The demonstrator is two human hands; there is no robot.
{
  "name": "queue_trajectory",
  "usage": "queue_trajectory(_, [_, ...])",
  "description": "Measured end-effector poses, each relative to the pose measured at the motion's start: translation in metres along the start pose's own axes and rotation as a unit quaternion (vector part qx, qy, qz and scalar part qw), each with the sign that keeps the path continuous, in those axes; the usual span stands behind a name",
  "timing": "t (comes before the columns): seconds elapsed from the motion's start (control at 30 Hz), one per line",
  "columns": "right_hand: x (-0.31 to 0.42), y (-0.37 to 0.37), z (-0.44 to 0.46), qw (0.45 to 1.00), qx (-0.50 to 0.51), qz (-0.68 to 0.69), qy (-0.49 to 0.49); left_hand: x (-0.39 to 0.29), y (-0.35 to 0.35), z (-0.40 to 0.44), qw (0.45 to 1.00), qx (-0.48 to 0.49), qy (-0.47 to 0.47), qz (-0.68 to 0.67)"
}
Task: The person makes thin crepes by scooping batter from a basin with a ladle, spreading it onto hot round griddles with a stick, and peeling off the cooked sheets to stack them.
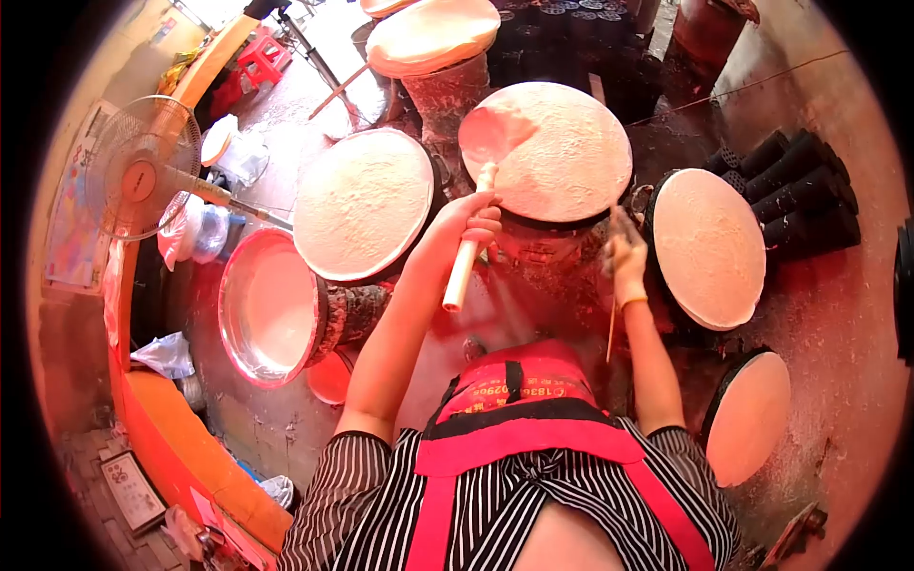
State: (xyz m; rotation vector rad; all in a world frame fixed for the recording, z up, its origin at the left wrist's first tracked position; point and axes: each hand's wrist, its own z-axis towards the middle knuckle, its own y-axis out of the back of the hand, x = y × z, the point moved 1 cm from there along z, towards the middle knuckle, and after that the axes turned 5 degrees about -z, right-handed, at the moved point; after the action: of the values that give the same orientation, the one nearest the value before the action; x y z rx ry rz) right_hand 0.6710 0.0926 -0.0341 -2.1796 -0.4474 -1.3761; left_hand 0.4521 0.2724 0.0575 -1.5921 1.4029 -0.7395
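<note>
My left hand (466,226) is closed around a thick pale cylindrical rod (462,276). The rod slants, its upper end over the front left of a round griddle (595,221) covered with a thin pale flatbread sheet (571,152). A smooth, shaded patch shows on the sheet's left, near the rod's tip. By the griddle's right front edge, my right hand (625,252) is closed and slightly blurred. From it a thin stick (611,328) hangs downward. What that stick's upper end touches, I cannot make out.
Other sheet-covered griddles stand left (362,205), right (711,249) and lower right (752,419). A stack of flatbreads (433,38) sits at the back. A pink-rimmed basin (271,309) of pale batter is at left, near a fan (140,181). Black cylinders (800,186) are piled at right.
</note>
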Motion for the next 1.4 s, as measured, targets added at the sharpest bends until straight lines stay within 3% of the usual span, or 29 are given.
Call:
queue_trajectory(0.07, [-0.054,0.031,0.041,0.961,-0.002,-0.234,0.149,0.001,-0.007,-0.009,0.997,-0.044,0.034,-0.055])
queue_trajectory(0.13, [-0.052,0.006,-0.006,0.875,0.071,-0.339,0.338,-0.001,-0.010,-0.016,0.993,-0.063,0.055,-0.082])
queue_trajectory(0.17, [-0.032,-0.006,-0.050,0.918,0.118,-0.370,0.078,-0.001,-0.008,-0.021,0.990,-0.073,0.065,-0.098])
queue_trajectory(0.2, [-0.043,-0.001,-0.056,0.878,0.170,-0.437,0.093,0.003,0.000,-0.029,0.990,-0.077,0.053,-0.104])
queue_trajectory(0.27, [-0.064,0.016,-0.039,0.907,0.174,-0.331,0.195,0.009,0.017,-0.055,0.990,-0.085,0.028,-0.112])
queue_trajectory(0.33, [-0.012,0.024,-0.028,0.908,0.074,-0.369,0.182,0.024,0.031,-0.096,0.987,-0.141,-0.050,-0.063])
queue_trajectory(0.37, [-0.024,0.041,-0.002,0.921,0.000,-0.322,0.218,0.033,0.047,-0.115,0.984,-0.143,-0.070,-0.084])
queue_trajectory(0.4, [-0.042,0.064,0.014,0.922,-0.009,-0.304,0.239,0.043,0.060,-0.135,0.983,-0.134,-0.093,-0.080])
queue_trajectory(0.47, [-0.040,0.058,-0.013,0.854,0.035,-0.462,0.237,0.070,0.082,-0.169,0.955,-0.227,-0.179,-0.065])
queue_trajectory(0.53, [-0.044,0.040,-0.041,0.836,0.159,-0.483,0.205,0.096,0.114,-0.198,0.920,-0.262,-0.240,-0.162])
queue_trajectory(0.67, [-0.049,-0.060,-0.069,0.796,0.321,-0.429,0.281,0.125,0.165,-0.250,0.846,-0.307,-0.351,-0.257])
queue_trajectory(0.73, [-0.058,-0.125,-0.074,0.725,0.413,-0.489,0.254,0.128,0.188,-0.277,0.823,-0.286,-0.395,-0.292])
queue_trajectory(0.8, [-0.093,-0.198,-0.081,0.625,0.439,-0.540,0.352,0.121,0.198,-0.301,0.799,-0.262,-0.427,-0.333])
queue_trajectory(0.87, [-0.125,-0.267,-0.098,0.560,0.450,-0.544,0.434,0.111,0.218,-0.325,0.789,-0.247,-0.452,-0.335])
queue_trajectory(0.93, [-0.129,-0.334,-0.131,0.513,0.429,-0.616,0.417,0.095,0.230,-0.346,0.776,-0.236,-0.471,-0.348])
queue_trajectory(1.03, [-0.157,-0.384,-0.134,0.432,0.421,-0.646,0.468,0.073,0.247,-0.372,0.767,-0.243,-0.491,-0.334])
queue_trajectory(1.17, [-0.168,-0.398,-0.116,0.446,0.440,-0.622,0.469,0.038,0.266,-0.395,0.769,-0.265,-0.489,-0.315])
queue_trajectory(1.3, [-0.143,-0.430,-0.090,0.398,0.431,-0.674,0.450,-0.004,0.273,-0.401,0.783,-0.268,-0.471,-0.305])
queue_trajectory(1.33, [-0.118,-0.451,-0.087,0.377,0.380,-0.718,0.444,-0.015,0.275,-0.400,0.788,-0.266,-0.467,-0.302])
queue_trajectory(1.4, [-0.059,-0.493,-0.049,0.430,0.399,-0.690,0.423,-0.038,0.280,-0.395,0.802,-0.246,-0.454,-0.300])
